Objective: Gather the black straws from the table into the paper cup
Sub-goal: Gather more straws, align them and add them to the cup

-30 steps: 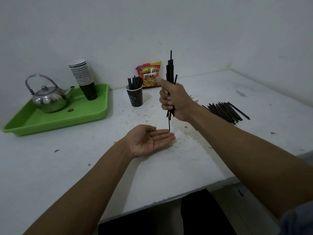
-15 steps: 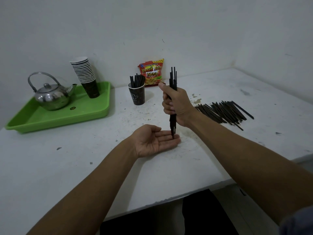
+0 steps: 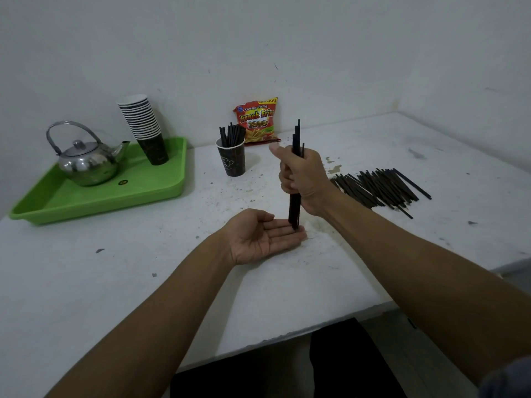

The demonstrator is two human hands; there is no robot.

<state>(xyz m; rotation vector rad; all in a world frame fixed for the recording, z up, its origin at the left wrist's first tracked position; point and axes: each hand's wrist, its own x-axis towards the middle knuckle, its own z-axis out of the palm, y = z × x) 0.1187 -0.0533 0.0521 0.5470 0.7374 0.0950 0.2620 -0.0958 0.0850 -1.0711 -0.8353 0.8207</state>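
My right hand (image 3: 301, 179) grips a bundle of black straws (image 3: 295, 209) upright, fingers curled round it. The bundle's lower ends stand on the fingers of my left hand (image 3: 263, 237), which lies palm up and flat on the white table (image 3: 143, 268). Behind and to the left stands a dark paper cup (image 3: 231, 159) with several black straws sticking out of it. A loose pile of black straws (image 3: 376, 188) lies on the table to the right of my right hand.
A green tray (image 3: 94, 196) at the back left carries a steel kettle (image 3: 86, 162) and a tall stack of paper cups (image 3: 143, 124). A red snack bag (image 3: 257, 119) leans on the wall behind the cup. The table's front edge runs near my forearms.
My right hand has lowered the bundle from above my palm until its lower ends rest on my left fingers, and the straws have slid down level. My left hand stayed in place.
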